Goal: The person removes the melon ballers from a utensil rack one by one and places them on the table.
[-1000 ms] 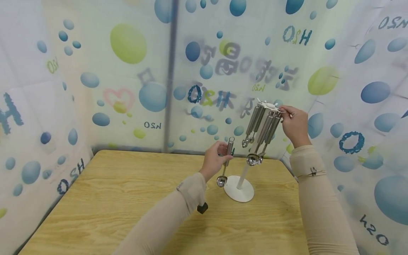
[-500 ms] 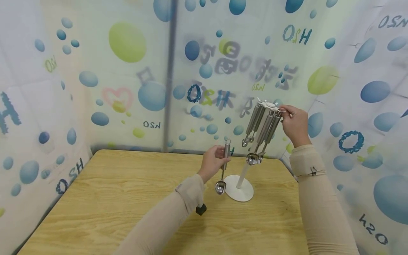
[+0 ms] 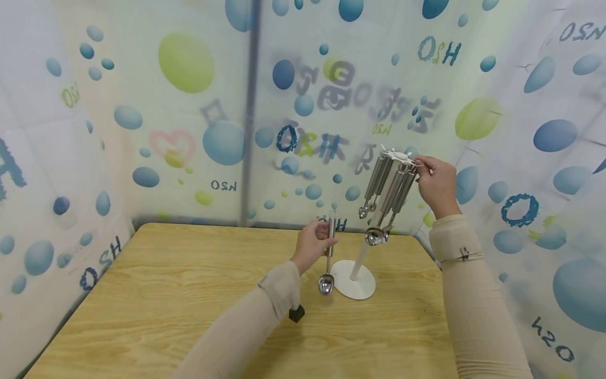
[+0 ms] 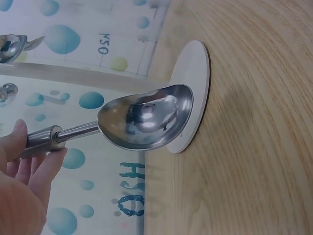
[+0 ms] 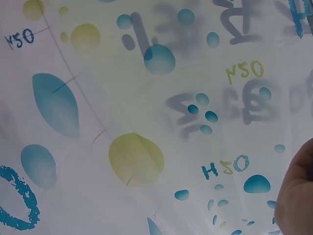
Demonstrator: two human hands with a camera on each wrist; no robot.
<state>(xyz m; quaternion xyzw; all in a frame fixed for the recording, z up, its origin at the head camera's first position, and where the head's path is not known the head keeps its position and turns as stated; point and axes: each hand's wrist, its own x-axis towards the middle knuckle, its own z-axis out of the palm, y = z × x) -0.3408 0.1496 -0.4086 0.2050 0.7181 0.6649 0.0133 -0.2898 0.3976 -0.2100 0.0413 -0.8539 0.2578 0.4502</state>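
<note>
— Beside the tall white rack (image 3: pixel 361 260), you have the silver, deep-bowled metal ladle (image 4: pixel 132 122) hanging bowl down over the yellowish wood-grain counter (image 3: pixel 142 295). What has shifted in your work over the last second?

— Your ladle has. You have brought it left and a little lower, and its handle stands closer to upright than before. The other silver metal utensils (image 3: pixel 404 190) hang together up on the rack, and your ladle is apart from them, so I judge that you have it as a separate piece, free of the set.

— And your other side?

— Your right hand (image 3: pixel 437 185) stays where it was, at the white, disc-shaped pronged top (image 3: pixel 399 156).

— How is your grip, then?

— With your left hand (image 3: pixel 309 247), you close thumb and fingers round the slim handle, the gap between them no wider than the handle itself. Your bowl looks clear of the counter, near the flat round base (image 3: pixel 354 289).

— And on the right?

— You pinch the edge of that top, or one of its prongs; which, I cannot tell. Your right wrist view shows only part of that hand against the pale, bubble-printed backdrop (image 5: pixel 142 112).
</note>
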